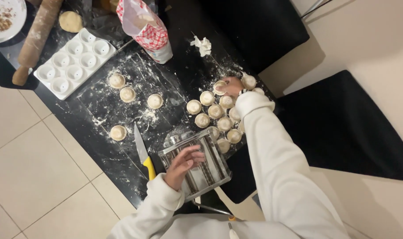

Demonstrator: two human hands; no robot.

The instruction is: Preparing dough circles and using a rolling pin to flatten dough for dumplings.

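Dough rounds handled on a floured black counter (99, 146).
The left hand (182, 164) is laid open on a steel pasta machine (197, 163); a dough round (219, 87) is pinched by the right hand (231, 85). A red-checked flour bag (146, 26) is stood behind.

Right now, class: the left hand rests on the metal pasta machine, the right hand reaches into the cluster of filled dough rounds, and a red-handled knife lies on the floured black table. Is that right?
Not quite. The head view shows the knife has a yellow handle, not red. The rest stands: the left hand rests on the metal pasta machine, the right hand reaches into the dough rounds, and the knife lies on the floured black table.
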